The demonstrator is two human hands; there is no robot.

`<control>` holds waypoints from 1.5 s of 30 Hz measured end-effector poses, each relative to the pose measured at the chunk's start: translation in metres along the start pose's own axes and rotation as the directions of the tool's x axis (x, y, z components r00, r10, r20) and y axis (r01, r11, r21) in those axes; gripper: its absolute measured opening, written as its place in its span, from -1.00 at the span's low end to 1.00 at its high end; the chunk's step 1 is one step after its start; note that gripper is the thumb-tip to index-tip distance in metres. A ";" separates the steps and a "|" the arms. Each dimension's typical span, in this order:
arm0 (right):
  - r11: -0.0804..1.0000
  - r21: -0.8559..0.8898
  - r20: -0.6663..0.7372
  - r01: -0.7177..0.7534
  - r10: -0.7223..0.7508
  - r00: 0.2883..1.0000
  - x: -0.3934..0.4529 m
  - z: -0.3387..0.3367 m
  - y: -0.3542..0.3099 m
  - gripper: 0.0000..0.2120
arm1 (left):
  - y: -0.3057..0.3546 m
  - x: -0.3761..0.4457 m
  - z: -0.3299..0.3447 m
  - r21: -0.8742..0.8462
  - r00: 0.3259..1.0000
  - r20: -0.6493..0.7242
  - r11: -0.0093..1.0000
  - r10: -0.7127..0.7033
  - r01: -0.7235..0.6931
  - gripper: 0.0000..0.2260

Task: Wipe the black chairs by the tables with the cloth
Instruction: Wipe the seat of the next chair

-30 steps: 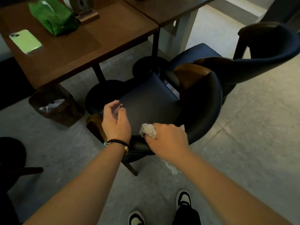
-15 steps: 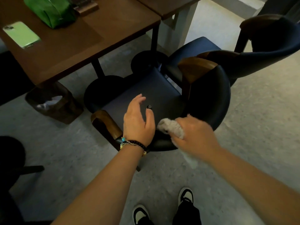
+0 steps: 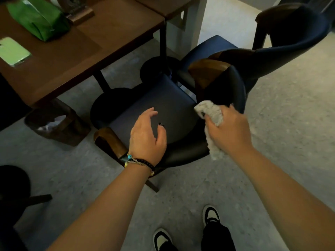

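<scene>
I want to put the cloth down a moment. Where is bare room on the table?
Bare wood runs on the brown table from the green pouch out to its right-hand corner, and along the near edge beside the green phone. The far left is crowded: pouch, phone and a wooden-based stand.

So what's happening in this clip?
A person is wiping a black chair pulled up by a wooden table. The right hand grips a grey cloth against the inside of the chair's curved backrest. The left hand hovers open over the seat, holding nothing. A second chair stands just beyond.
</scene>
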State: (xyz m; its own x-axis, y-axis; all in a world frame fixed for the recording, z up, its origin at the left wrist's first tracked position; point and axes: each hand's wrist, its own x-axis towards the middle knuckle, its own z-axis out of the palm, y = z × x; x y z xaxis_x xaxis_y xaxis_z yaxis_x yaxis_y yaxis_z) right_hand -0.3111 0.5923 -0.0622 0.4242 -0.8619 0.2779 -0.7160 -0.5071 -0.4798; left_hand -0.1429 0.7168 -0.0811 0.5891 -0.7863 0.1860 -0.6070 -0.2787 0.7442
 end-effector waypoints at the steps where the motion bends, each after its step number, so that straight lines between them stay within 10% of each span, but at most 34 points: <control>1: 0.998 0.005 -0.048 -0.058 0.058 0.997 0.007 0.001 0.004 -0.77 | 0.003 -0.002 0.000 0.052 0.992 0.068 0.993 0.105 -0.108 -0.63; 4: 0.998 0.011 -0.134 -0.062 0.063 0.989 0.004 0.008 0.000 -0.81 | 0.008 -0.006 -0.001 0.141 0.917 0.261 0.928 0.301 -0.345 -0.62; 11: 0.805 0.018 0.108 0.592 -0.591 0.800 0.015 -0.019 0.057 -0.58 | 0.021 -0.010 0.001 0.328 0.862 0.402 0.831 0.308 -0.450 -0.64; 15: 0.820 0.004 0.112 0.573 -0.569 0.815 0.052 -0.025 0.092 -0.58 | 0.051 -0.008 0.033 0.411 0.906 0.394 0.853 0.152 -0.322 -0.63; 21: 0.899 0.097 0.132 0.426 -0.436 0.890 0.100 -0.016 0.109 -0.63 | 0.117 0.031 0.119 0.209 0.861 0.256 0.895 -0.438 0.394 -0.58; 25: 0.892 0.108 0.185 0.438 -0.451 0.873 0.146 -0.013 0.118 -0.67 | 0.118 0.032 0.132 0.477 0.832 0.235 0.805 -0.503 0.353 -0.34; 35: 0.937 -0.084 0.353 0.338 -0.289 0.890 0.278 0.044 0.120 -0.68 | 0.111 0.027 0.134 0.501 0.853 0.175 0.790 -0.492 0.353 -0.35; 39: 0.949 0.168 0.617 0.267 -0.313 0.723 0.293 0.057 0.112 -0.53 | 0.109 0.026 0.135 0.484 0.865 0.158 0.801 -0.476 0.353 -0.33; 45: 0.960 0.071 0.789 0.273 -0.221 0.573 0.299 0.048 0.102 -0.54 | 0.109 0.026 0.136 0.490 0.884 0.131 0.805 -0.448 0.335 -0.38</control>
State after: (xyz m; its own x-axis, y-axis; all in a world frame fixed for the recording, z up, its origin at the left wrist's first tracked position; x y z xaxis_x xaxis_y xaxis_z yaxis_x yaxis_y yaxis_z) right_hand -0.2310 0.2829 -0.0678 0.8390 -0.3779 -0.3915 -0.5319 -0.7211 -0.4439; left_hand -0.2664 0.5915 -0.0821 0.7229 -0.6429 -0.2532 -0.5524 -0.7578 0.3472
